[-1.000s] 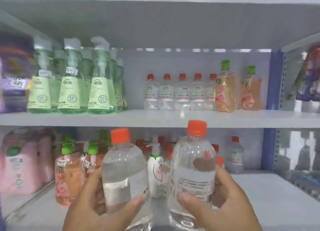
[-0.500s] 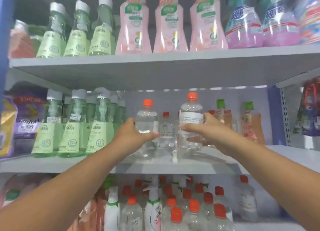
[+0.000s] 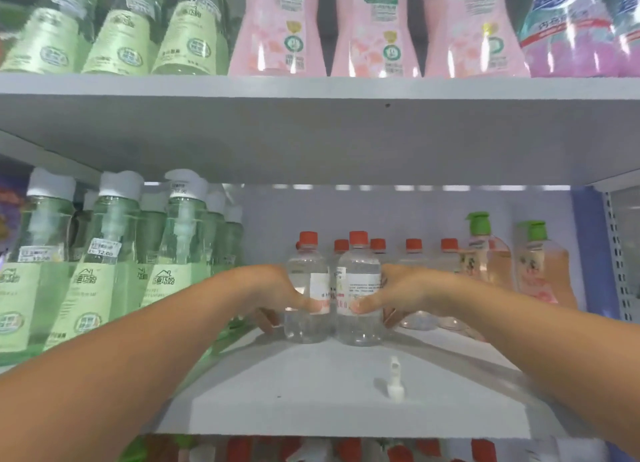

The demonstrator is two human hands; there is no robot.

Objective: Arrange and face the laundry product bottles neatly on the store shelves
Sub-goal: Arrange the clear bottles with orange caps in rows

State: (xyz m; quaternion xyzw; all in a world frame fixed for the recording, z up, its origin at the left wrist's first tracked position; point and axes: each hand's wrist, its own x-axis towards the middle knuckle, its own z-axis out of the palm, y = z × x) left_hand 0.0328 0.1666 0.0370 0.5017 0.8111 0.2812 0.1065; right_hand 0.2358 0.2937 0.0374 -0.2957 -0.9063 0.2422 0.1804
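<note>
Middle shelf [image 3: 346, 409], front stock: we hold two clear bottles with orange caps, both standing upright on the shelf and set side by side, touching or nearly so.

Left hand [image 3: 273, 295]: wrapped round the left clear bottle [image 3: 306, 288], thumb across its label, fingers curled behind.

Right hand [image 3: 403, 297]: wrapped round the right clear bottle [image 3: 358, 288] in the same way, thumb on the label front.

Purpose of grip, as we judge it: a hand low on each body lets us slide and twist the pair so the labels face out and sit square before the back row [image 3: 414, 250] of like bottles, which stands against the rear wall.

Neighbours: green bottles [image 3: 104, 253] with white caps to the left, close-packed; two peach bottles [image 3: 540, 271] with green caps to the right.

Loose item: a small white plastic part [image 3: 393, 380] lies on the bare shelf in front of the pair. We cannot tell what it belongs to.

Upper shelf: pink bottles [image 3: 280, 28], with more green ones to their left.

Remaining, by our estimate: both labels look somewhat turned, so a little rotation is wanted before release.
</note>
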